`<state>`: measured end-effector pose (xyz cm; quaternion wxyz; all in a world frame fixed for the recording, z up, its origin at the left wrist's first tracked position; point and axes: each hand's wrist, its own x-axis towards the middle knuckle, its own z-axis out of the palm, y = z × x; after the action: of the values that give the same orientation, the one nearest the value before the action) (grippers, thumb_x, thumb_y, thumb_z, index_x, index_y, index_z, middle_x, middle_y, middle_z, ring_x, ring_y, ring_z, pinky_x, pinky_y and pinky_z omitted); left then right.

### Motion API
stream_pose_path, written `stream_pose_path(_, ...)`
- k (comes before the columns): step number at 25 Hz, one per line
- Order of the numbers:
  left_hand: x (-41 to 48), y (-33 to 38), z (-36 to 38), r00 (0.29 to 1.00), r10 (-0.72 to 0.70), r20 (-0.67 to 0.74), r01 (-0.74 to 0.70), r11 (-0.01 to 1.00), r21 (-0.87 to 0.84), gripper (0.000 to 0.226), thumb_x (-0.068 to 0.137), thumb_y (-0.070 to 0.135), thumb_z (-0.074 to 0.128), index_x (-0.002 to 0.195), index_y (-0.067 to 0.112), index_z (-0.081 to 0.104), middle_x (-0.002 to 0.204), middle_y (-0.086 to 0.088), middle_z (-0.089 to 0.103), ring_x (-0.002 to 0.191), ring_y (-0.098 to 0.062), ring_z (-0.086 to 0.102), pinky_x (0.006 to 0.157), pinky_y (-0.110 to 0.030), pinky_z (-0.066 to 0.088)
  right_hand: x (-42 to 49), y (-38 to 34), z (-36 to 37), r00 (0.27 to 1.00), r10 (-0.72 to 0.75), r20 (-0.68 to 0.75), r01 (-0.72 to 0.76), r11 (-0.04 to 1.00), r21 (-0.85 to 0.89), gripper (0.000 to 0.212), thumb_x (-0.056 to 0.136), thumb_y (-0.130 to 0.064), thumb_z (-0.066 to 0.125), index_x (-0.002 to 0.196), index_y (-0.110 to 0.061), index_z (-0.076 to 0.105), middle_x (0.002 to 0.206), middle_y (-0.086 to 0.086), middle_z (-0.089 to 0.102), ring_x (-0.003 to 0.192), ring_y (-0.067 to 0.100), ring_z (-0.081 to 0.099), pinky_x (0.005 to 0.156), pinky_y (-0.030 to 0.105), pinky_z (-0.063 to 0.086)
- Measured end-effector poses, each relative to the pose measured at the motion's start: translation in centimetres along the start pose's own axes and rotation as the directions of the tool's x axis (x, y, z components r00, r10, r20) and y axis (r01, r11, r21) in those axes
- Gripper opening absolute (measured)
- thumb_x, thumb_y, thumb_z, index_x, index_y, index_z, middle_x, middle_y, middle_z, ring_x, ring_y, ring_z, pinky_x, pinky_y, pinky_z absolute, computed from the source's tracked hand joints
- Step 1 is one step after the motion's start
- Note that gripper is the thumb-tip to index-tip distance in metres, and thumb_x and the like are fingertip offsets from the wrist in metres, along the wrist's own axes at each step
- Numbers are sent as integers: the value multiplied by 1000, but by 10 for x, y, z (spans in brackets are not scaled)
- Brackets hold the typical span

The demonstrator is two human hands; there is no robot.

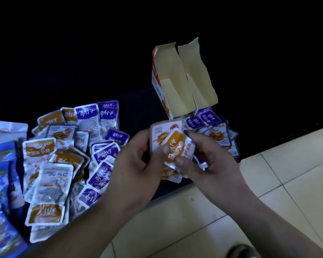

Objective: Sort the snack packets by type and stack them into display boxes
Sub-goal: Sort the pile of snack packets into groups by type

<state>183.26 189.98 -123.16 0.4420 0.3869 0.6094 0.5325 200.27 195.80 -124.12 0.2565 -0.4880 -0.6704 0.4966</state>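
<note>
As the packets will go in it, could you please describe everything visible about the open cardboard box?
The cardboard box stands on end, leaning, on the dark surface. Its outside is white with orange print. Its inside is plain beige and bare where it shows. Its long side gapes open, and one flap has a ragged edge. Purple packets lie at its base.

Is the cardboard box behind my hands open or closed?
Open: the cardboard box has both flaps spread apart, showing its plain tan inside.
</note>
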Motion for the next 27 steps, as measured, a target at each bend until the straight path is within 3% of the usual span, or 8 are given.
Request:
stream_pose_path(4, -3, -18, 9, 994, -85, 64, 87, 996, -28, 28, 104, 9, 57, 124, 24, 68, 109, 2, 79, 101, -18, 76, 87, -43, 63, -4, 4, -13, 996, 83, 36, -86, 991, 101, 36, 85, -11, 81, 112, -32, 68, 98, -11, 77, 92, 7, 73, 80, 30, 62)
stream_pose_path(8, -7, -29, 24, 983, -60, 171, 48, 996, 74, 27, 104, 15, 58, 122, 30, 71, 109, 5, 78, 99, -12, 75, 84, -32, 61, -13, 15, -27, 976, 194, 102, -215, 943, 254, 46, 84, 5, 77, 119, -21, 62, 100, 1, 80, 95, 19, 76, 82, 38, 63)
stream_pose_path(10, -2, -47, 23, 993, -7, 119, -19, 976, 219, 21, 105, 30, 58, 121, 34, 70, 112, 6, 72, 100, -11, 72, 84, -37, 60, -18, 22, -32, 971, 238, 26, -237, 942, 239, 43, 86, 1, 76, 117, -26, 64, 100, -1, 80, 94, 17, 77, 81, 41, 63)
stream_pose_path(13, 12, -73, 19, 998, 63, 14, -52, 660, 749, 58, 89, 49, 61, 140, 22, 57, 117, -5, 62, 104, -25, 61, 86, -43, 54, -24, 28, -39, 945, 295, -140, -268, 945, 185, 31, 88, -11, 78, 107, -34, 68, 95, -8, 79, 81, 13, 77, 64, 39, 64)
stream_pose_path(16, 22, -79, 26, 998, -63, 14, 19, 487, 873, 92, 73, 61, 71, 149, 17, 45, 122, -9, 56, 111, -33, 54, 87, -46, 52, -25, 32, -41, 938, 263, -228, -225, 958, 177, 28, 87, -16, 79, 104, -34, 67, 92, -15, 77, 77, 6, 76, 58, 26, 61)
stream_pose_path(19, 28, -73, 30, 989, -146, -29, 108, 569, 815, 76, 71, 46, 85, 138, 26, 55, 117, -4, 61, 109, -29, 59, 86, -43, 54, -26, 34, -38, 938, 258, -231, -221, 959, 177, 29, 91, -13, 75, 109, -34, 65, 95, -16, 76, 79, 5, 75, 61, 25, 61)
stream_pose_path(23, 28, -64, 15, 978, -175, -116, 207, 698, 686, 16, 84, 22, 75, 95, 25, 65, 83, 8, 66, 83, -20, 66, 67, -31, 48, -23, 35, -33, 934, 250, -256, -229, 967, 110, 36, 97, -18, 67, 121, -44, 59, 101, -20, 74, 87, 6, 75, 73, 42, 64)
stream_pose_path(27, 27, -37, -8, 957, -206, -203, 282, 820, 499, 13, 93, 15, 67, 83, 23, 62, 65, 3, 66, 56, -6, 63, 49, -22, 47, -21, 32, -30, 927, 232, -293, -208, 972, 111, 38, 98, -15, 65, 122, -44, 60, 102, -23, 73, 88, 2, 74, 70, 34, 65)
